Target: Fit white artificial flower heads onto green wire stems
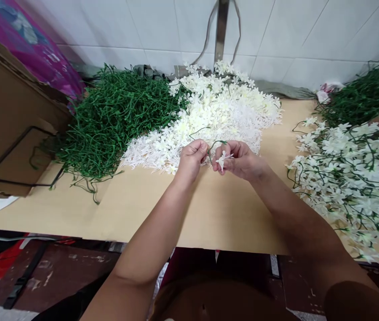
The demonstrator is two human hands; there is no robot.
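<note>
My left hand [193, 159] is closed in a pinch around a thin green artificial flower stem [210, 150], which curves up toward the right. Opposite it, my right hand [241, 161] pinches a small white artificial flower [222, 160] between thumb and fingers. The stem's tip reaches just above the right fingers; a small gap separates it from the flower. Behind both hands spreads a heap of loose white blossoms [216, 111]. To its left lies a tangled pile of green stems [118, 111].
At the right lies a pile of white flowers on green stems [353, 174], with more green stems [370, 91] behind it. A cardboard box [11, 120] and a black wire frame [8, 154] stand at the left. The tan tabletop [125, 214] meets a tiled wall [286, 35].
</note>
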